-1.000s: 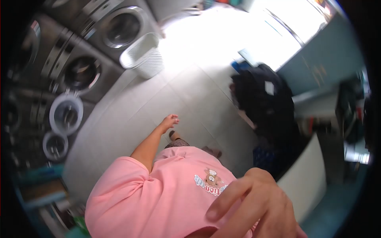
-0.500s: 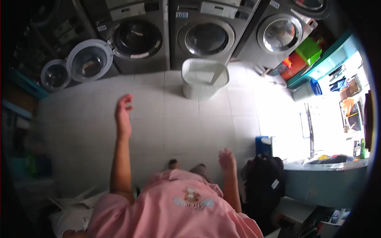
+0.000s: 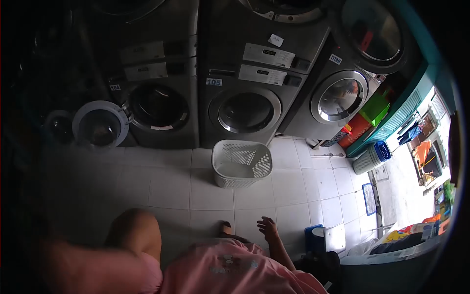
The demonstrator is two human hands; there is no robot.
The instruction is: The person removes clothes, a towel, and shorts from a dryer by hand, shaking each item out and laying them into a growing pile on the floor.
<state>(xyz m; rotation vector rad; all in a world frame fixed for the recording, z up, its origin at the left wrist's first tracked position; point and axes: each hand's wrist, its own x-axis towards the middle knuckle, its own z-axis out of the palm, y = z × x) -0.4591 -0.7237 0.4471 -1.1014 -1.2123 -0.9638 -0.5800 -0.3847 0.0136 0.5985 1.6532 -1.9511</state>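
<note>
My left arm is bent, with the elbow raised at the lower left. The part nearest the camera, where my left hand (image 3: 90, 267) appears to be, is smeared by motion, so its fingers cannot be made out. My right hand (image 3: 267, 228) hangs in the air over the tiled floor, fingers apart, holding nothing. Ahead of it on the floor stands a white perforated laundry basket (image 3: 240, 177), upright with nothing visible inside. Just behind the basket is the front-loading machine marked 105 (image 3: 246, 112), its round door shut.
Left of it, machine 104 (image 3: 157, 108) has its door (image 3: 101, 125) swung open. The machine labelled TITAN (image 3: 339, 97) stands to the right, near a green bag (image 3: 376, 109). More baskets (image 3: 370, 159) stand by the bright doorway. A counter with clothes (image 3: 409, 240) is at the lower right.
The view has tilted up, so the machines and basket sit lower. My left arm has gone from stretched forward to bent close to the camera. My right hand stays low and in front.
</note>
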